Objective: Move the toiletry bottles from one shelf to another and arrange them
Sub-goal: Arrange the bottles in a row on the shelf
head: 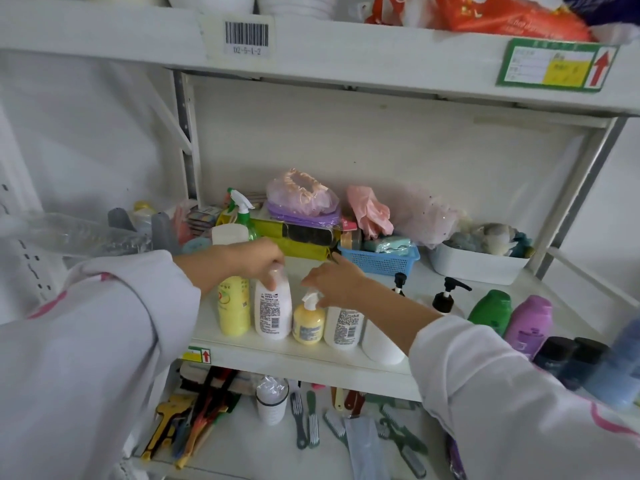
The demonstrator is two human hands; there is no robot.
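Note:
A row of toiletry bottles stands along the front of the middle shelf (311, 358). From the left come a yellow bottle (233, 306), a white bottle (272, 311), a small yellow pump bottle (308, 323) and another white bottle (344, 329). My left hand (251, 258) grips the top of the first white bottle. My right hand (332, 278) holds the white pump head of the small yellow bottle. Further right stand two black pump bottles (446, 296), a green bottle (491, 311), a purple bottle (530, 323) and dark bottles (568, 358).
Behind the row lie a green spray bottle (242, 209), a yellow-green box (294, 237), a blue basket (381, 259) and a white tub (478, 268). The lower shelf holds brushes (308, 420), a white bottle (272, 400) and tools. The upper shelf edge (346, 53) overhangs.

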